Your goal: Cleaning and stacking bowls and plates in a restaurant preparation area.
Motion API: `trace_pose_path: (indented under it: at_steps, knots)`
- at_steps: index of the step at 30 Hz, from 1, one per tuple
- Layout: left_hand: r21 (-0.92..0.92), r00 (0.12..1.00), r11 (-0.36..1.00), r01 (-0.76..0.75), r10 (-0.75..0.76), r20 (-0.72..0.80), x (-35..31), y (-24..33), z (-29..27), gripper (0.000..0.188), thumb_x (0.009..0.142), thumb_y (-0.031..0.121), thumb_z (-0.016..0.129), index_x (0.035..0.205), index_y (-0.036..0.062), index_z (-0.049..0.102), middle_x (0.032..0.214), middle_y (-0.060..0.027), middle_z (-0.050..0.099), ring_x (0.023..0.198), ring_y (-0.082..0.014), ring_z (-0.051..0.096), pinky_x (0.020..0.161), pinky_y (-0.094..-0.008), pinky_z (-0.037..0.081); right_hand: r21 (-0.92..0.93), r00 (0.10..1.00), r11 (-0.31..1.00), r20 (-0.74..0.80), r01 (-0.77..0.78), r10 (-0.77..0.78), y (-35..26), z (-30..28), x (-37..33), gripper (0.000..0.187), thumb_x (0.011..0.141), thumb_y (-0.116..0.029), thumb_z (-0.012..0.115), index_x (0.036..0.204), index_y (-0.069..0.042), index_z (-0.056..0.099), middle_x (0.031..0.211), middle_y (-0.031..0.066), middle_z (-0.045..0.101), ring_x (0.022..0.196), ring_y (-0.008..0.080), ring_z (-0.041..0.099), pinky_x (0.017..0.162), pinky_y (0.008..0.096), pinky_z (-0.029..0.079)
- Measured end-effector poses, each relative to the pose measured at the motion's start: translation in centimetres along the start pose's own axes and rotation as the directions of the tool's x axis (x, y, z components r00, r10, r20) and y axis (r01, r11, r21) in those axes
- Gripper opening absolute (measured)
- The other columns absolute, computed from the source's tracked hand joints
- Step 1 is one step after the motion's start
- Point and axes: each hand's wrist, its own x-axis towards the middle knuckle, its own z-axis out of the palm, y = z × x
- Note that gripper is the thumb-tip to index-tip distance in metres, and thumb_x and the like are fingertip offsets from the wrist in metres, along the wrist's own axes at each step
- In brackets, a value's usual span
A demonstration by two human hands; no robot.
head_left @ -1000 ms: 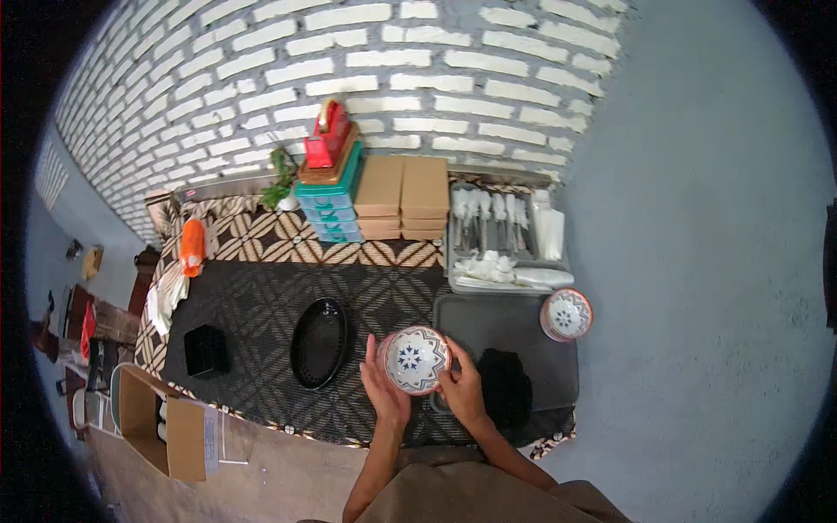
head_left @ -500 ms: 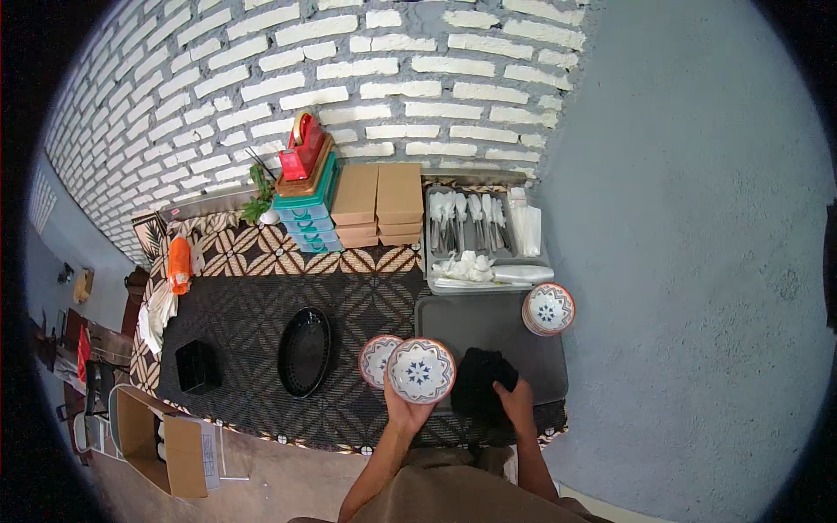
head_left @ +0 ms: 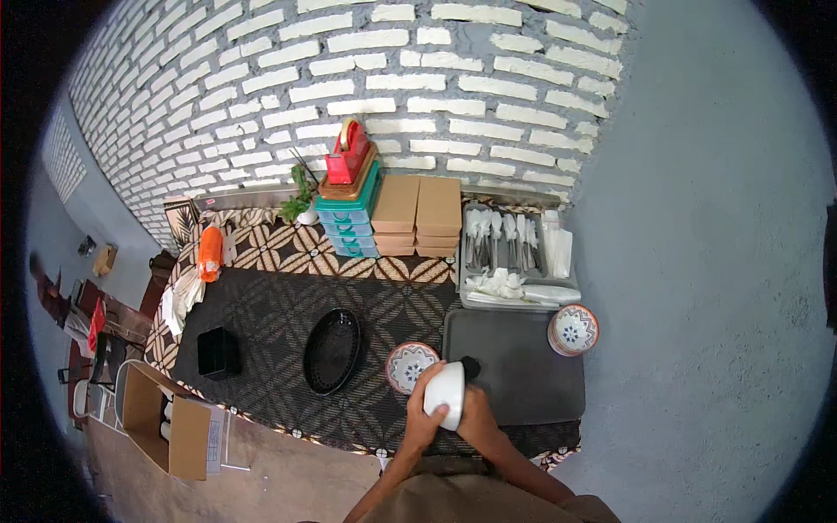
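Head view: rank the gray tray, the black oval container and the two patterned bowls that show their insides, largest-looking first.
1. Gray tray
2. Black oval container
3. Bowl at the tray's corner and bowl left of the tray: unranked; they look alike, and the left hand overlaps the latter.

Left head-worn fisheye, upright. Looks down, close above bare left hand (head_left: 425,420) and bare right hand (head_left: 477,422); dark-matted, patterned table (head_left: 261,318) beyond, white-and-grey brick wall (head_left: 445,106) at top.
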Motion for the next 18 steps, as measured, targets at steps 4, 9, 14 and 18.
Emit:
trace_pose_path:
  at_steps: [4, 9, 14, 18]
  knots:
    - [0.34, 0.881, 0.889, -0.306, 0.129, 0.455, 2.9, 5.7, -1.4, 0.055, 0.068, 0.029, 0.069, 0.117, 0.004, 0.063, 0.128, -0.0223, 0.054, 0.118, -0.0353, 0.053, 0.101, -0.0449, 0.039, 0.568, 0.723, 0.49, 0.657, -0.661, 0.214, 8.4, -0.2, -0.2, 0.053, 0.079, -0.022, 0.072, 0.125, -0.005, 0.053, 0.121, 0.0151, 0.059, 0.111, 0.0255, 0.058, 0.096, 0.0392, 0.048]
    - [0.085, 0.971, 0.97, -0.227, 0.232, -0.06, 2.0, 2.2, -0.3, 0.06, 0.084, 0.046, 0.057, 0.121, -0.0011, 0.055, 0.129, -0.0206, 0.052, 0.12, -0.0315, 0.05, 0.103, -0.0384, 0.037, 0.349, 0.964, 0.901, 0.151, -0.257, 0.217, 0.7, 0.5, 1.4, 0.054, 0.085, -0.015, 0.062, 0.133, -0.001, 0.043, 0.129, 0.0204, 0.051, 0.118, 0.0287, 0.053, 0.099, 0.0406, 0.043]
    - [-0.424, 0.989, 0.896, 0.129, -0.148, -0.012, 4.4, 8.2, 1.2, 0.058, 0.091, 0.042, 0.046, 0.128, -0.0028, 0.046, 0.123, -0.0179, 0.055, 0.113, -0.0255, 0.054, 0.098, -0.0338, 0.042, 0.176, 0.961, 0.952, 0.162, -0.25, 0.223, -3.7, -2.6, 1.7, 0.067, 0.078, -0.013, 0.076, 0.132, 0.004, 0.041, 0.131, 0.0242, 0.047, 0.124, 0.0359, 0.045, 0.104, 0.0434, 0.038]
    - [-0.093, 0.946, 0.944, 0.317, -0.308, 0.098, 5.0, 5.9, 0.6, 0.047, 0.095, 0.033, 0.04, 0.128, 0.0003, 0.048, 0.117, -0.0165, 0.058, 0.111, -0.0255, 0.055, 0.098, -0.0358, 0.042, -0.07, 0.817, 0.997, 0.573, -0.018, 0.055, -1.5, -4.6, 5.3, 0.056, 0.077, -0.012, 0.073, 0.125, 0.003, 0.047, 0.115, 0.0237, 0.057, 0.111, 0.0375, 0.055, 0.091, 0.041, 0.047]
